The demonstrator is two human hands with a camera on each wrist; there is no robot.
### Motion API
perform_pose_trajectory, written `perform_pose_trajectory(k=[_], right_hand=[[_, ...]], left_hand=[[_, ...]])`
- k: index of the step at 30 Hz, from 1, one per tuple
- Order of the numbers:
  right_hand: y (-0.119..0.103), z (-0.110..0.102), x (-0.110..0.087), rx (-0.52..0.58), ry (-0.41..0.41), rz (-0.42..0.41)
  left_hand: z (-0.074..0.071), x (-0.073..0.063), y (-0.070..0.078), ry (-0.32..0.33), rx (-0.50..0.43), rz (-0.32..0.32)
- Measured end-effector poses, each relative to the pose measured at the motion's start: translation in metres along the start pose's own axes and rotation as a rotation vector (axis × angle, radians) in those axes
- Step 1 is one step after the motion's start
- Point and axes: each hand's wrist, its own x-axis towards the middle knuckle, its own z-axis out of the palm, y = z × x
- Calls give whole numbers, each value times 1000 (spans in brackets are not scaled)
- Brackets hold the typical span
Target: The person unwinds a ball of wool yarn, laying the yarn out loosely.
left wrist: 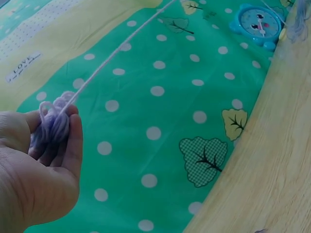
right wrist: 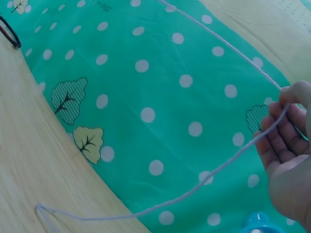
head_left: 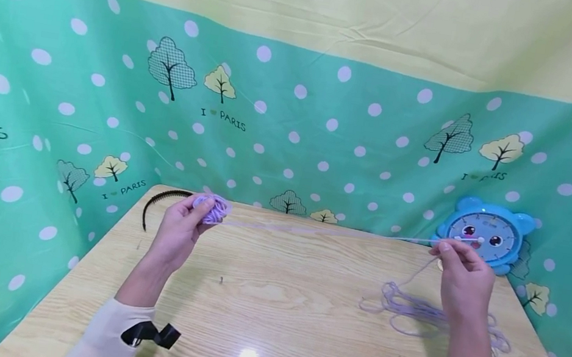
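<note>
My left hand [head_left: 183, 226] holds a small bundle of lilac yarn [head_left: 213, 209] above the table's far left part. In the left wrist view the fingers and thumb curl round the yarn bundle [left wrist: 52, 121]. One strand [head_left: 311, 230] runs taut from it across to my right hand [head_left: 465, 279], which pinches it between thumb and fingertips. Beyond the pinch, the yarn [right wrist: 194, 189] hangs slack in the right wrist view. It drops to a loose, looped heap of yarn [head_left: 416, 309] on the table, partly behind my right wrist.
A blue clock [head_left: 485, 233] with a cartoon face stands at the back right corner. A dark toothed headband [head_left: 155, 201] lies at the back left. A tiny dark object [head_left: 221, 280] sits on the wooden table [head_left: 266, 311]. Green dotted cloth [head_left: 295, 118] hangs behind.
</note>
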Motion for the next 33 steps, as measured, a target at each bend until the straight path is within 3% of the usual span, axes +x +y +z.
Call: perform_pose_trajectory(k=[8, 17, 27, 33], right_hand=[[-8, -23, 1, -78, 32, 5], [-11, -40, 1, -38, 38, -7], [-5, -39, -1, 153, 17, -81], [-4, -42, -1, 168, 44, -61]], left_hand=[[-1, -1, -2, -40, 71, -4], [-2, 0, -4, -66, 142, 5], [-1, 0, -3, -67, 220, -65], [0, 0, -2, -116, 218, -106]])
